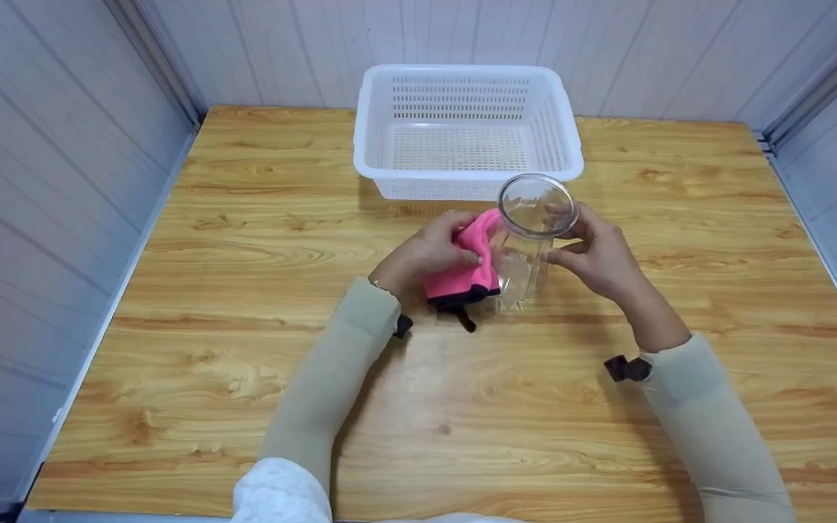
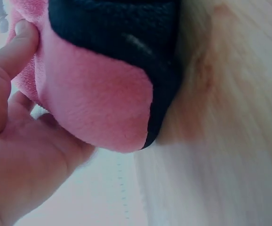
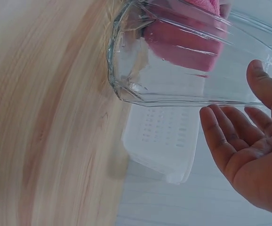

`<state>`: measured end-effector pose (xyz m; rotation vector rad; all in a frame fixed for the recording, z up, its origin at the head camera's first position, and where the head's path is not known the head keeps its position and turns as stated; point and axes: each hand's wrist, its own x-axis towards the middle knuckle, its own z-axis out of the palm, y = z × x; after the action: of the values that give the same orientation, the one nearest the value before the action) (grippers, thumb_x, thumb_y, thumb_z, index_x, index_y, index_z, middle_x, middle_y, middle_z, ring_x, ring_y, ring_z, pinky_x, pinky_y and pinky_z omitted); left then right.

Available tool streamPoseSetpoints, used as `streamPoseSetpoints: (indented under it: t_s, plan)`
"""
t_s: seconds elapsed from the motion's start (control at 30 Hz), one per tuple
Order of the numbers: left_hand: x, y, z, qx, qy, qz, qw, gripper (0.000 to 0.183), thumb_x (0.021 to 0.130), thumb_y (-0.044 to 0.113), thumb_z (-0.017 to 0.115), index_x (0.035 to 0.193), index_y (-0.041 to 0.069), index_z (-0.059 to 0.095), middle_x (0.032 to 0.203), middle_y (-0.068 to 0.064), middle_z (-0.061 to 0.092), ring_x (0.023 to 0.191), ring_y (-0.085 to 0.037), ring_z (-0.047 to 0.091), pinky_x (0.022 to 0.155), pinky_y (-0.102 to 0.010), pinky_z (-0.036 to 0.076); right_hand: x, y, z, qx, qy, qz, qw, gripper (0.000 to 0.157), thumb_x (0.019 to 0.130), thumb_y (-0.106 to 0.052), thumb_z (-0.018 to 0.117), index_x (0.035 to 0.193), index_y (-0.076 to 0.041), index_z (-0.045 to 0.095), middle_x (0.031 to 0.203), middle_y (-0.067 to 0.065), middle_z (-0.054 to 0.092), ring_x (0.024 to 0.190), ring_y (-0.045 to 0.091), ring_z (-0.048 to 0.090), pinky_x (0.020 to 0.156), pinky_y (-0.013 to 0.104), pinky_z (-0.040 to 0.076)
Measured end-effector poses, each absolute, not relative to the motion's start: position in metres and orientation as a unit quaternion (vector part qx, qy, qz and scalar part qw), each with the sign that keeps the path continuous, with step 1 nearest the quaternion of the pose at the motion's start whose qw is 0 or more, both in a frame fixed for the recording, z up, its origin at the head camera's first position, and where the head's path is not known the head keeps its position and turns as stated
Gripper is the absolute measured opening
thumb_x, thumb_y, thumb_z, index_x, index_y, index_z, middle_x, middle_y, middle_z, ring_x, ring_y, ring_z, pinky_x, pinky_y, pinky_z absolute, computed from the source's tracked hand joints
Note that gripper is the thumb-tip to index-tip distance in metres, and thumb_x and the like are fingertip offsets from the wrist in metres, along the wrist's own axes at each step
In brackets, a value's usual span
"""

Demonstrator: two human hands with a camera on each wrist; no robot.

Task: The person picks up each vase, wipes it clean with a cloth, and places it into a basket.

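Observation:
My left hand (image 1: 429,248) pinches a pink fleecy cloth (image 1: 455,282) with black trim, its thumb pressed into the folds. From the cloth's lower edge hangs a short black strap (image 1: 466,320). Beside it stands a clear glass jar (image 1: 519,276), with a round rim and a faceted body, its base close over the table. My right hand (image 1: 601,253) holds the jar from the right, thumb on the near side and fingers behind. The cloth lies against the jar's left side; in the right wrist view its pink shows through the glass (image 3: 173,80).
A white plastic basket (image 1: 462,175) with slotted walls stands just behind the jar, towards the back of the wooden table (image 1: 259,349). Pale panelled walls (image 1: 41,181) rise at the left, right and back.

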<state>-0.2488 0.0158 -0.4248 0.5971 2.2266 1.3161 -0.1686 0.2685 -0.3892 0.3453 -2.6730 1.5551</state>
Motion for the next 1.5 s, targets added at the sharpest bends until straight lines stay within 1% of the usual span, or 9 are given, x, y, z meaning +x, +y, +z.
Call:
streamPoseSetpoints:
  t_s: [0.13,0.27,0.5,0.67,0.8,1.0,1.2,1.37,1.5]
  plan:
    - [-0.247,0.013,-0.422,0.222,0.826,0.460,0.239,0.064,0.080,0.012,0.078,0.137,0.024,0.052,0.124,-0.003,0.052,0.113,-0.018,0.050,0.096,-0.032,0.047,-0.168,0.268,-0.391,0.109,-0.848,0.518,0.007,0.062,0.081,-0.003,0.074,0.137,-0.009,0.049,0.128,0.018,0.060,0.098,0.001,0.063,0.077,0.017,0.055]
    - [-0.246,0.011,-0.418,0.238,0.829,0.442,0.245,0.070,0.080,0.008,0.076,0.142,0.021,0.046,0.129,-0.005,0.053,0.115,-0.019,0.052,0.097,-0.033,0.047,-0.168,0.267,-0.391,0.106,-0.845,0.524,0.004,0.063,0.081,-0.002,0.074,0.138,-0.009,0.049,0.129,0.019,0.060,0.098,0.000,0.062,0.077,0.016,0.054]
    - [-0.243,0.010,-0.418,0.242,0.822,0.467,0.218,0.058,0.084,0.008,0.072,0.137,0.017,0.050,0.129,-0.007,0.050,0.113,-0.018,0.054,0.094,-0.031,0.049,-0.169,0.266,-0.390,0.107,-0.848,0.520,-0.005,0.064,0.081,-0.003,0.074,0.139,-0.011,0.048,0.128,0.018,0.061,0.104,0.023,0.065,0.077,0.017,0.055]
    - [-0.241,0.014,-0.418,0.224,0.781,0.541,0.216,0.059,0.086,0.009,0.071,0.139,0.021,0.049,0.127,-0.005,0.054,0.111,-0.018,0.059,0.091,-0.030,0.052,-0.170,0.268,-0.390,0.112,-0.855,0.507,0.003,0.061,0.082,-0.003,0.074,0.137,-0.009,0.050,0.129,0.018,0.060,0.099,0.007,0.065,0.076,0.016,0.055]
    - [-0.239,0.019,-0.413,0.219,0.742,0.600,0.203,0.056,0.086,0.006,0.070,0.137,0.019,0.051,0.127,-0.007,0.056,0.110,-0.021,0.059,0.089,-0.033,0.053,-0.170,0.267,-0.391,0.120,-0.861,0.494,0.015,0.059,0.081,-0.003,0.075,0.136,-0.008,0.051,0.128,0.020,0.060,0.096,-0.005,0.061,0.076,0.014,0.054]
    - [-0.235,0.022,-0.406,0.206,0.713,0.638,0.205,0.062,0.084,0.008,0.072,0.140,0.019,0.047,0.133,-0.003,0.053,0.113,-0.019,0.059,0.090,-0.032,0.053,-0.170,0.266,-0.391,0.127,-0.862,0.490,0.020,0.058,0.082,-0.002,0.074,0.136,-0.006,0.052,0.129,0.023,0.059,0.097,0.001,0.062,0.076,0.014,0.054]
    - [-0.232,0.023,-0.404,0.229,0.711,0.631,0.210,0.080,0.072,0.012,0.083,0.141,0.020,0.045,0.122,-0.008,0.061,0.109,-0.020,0.062,0.090,-0.031,0.053,-0.167,0.263,-0.385,0.122,-0.867,0.483,0.020,0.058,0.082,-0.004,0.074,0.135,-0.006,0.052,0.129,0.022,0.059,0.099,-0.002,0.059,0.077,0.014,0.054]
    - [-0.230,0.029,-0.404,0.226,0.732,0.618,0.177,0.075,0.070,0.016,0.085,0.136,0.021,0.051,0.115,-0.007,0.064,0.104,-0.018,0.061,0.087,-0.029,0.053,-0.171,0.266,-0.390,0.126,-0.862,0.492,0.010,0.059,0.082,-0.007,0.074,0.137,-0.008,0.051,0.131,0.021,0.058,0.099,0.003,0.062,0.076,0.015,0.054]
    - [-0.230,0.030,-0.405,0.227,0.740,0.611,0.162,0.072,0.071,0.020,0.086,0.134,0.021,0.053,0.113,-0.005,0.064,0.102,-0.017,0.061,0.085,-0.028,0.054,-0.171,0.266,-0.391,0.128,-0.861,0.491,0.008,0.059,0.083,-0.006,0.074,0.137,-0.008,0.051,0.132,0.021,0.057,0.100,0.000,0.061,0.076,0.016,0.055]
